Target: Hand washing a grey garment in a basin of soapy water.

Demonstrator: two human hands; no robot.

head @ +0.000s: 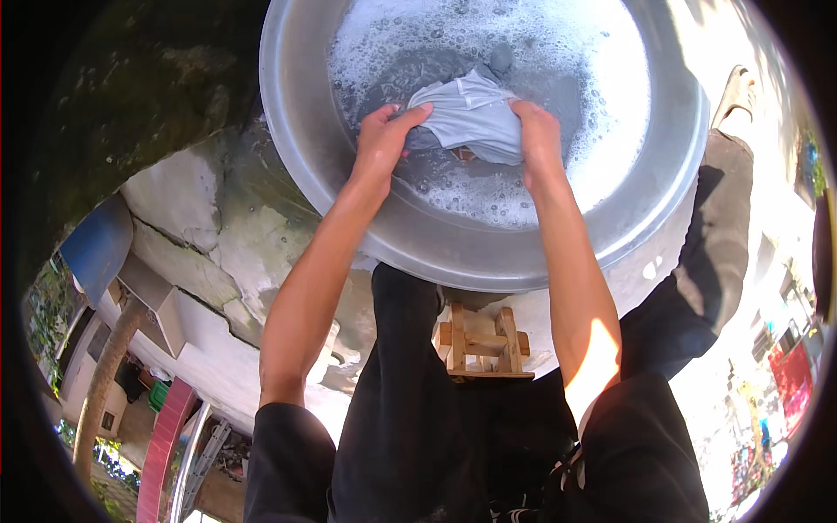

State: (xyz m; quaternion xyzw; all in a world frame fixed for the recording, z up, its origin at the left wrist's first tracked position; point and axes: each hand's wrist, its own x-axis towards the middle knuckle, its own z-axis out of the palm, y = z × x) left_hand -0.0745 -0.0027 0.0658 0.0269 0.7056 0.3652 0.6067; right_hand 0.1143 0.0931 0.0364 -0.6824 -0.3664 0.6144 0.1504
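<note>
A wide metal basin point(458, 253) holds greyish water point(556, 98) topped with white soap suds point(614, 137). Stretched between my two hands is a wet, light grey cloth garment point(474, 121) with pale seams. My left hand point(386, 137) grips its left side, thumb on top. Its right side is pinched in my right hand point(539, 134). The garment's lower part dips to the water, and darker fabric shows behind and beneath it. A small brownish patch shows under its near edge; I cannot tell what it is.
A small wooden stool point(484, 346) sits below me, between my legs. My right leg point(706, 261) stretches alongside the basin, a sandal point(737, 98) on the foot. Cracked concrete point(196, 242) lies at left, near a blue curved object point(98, 245) and a tree trunk point(108, 379).
</note>
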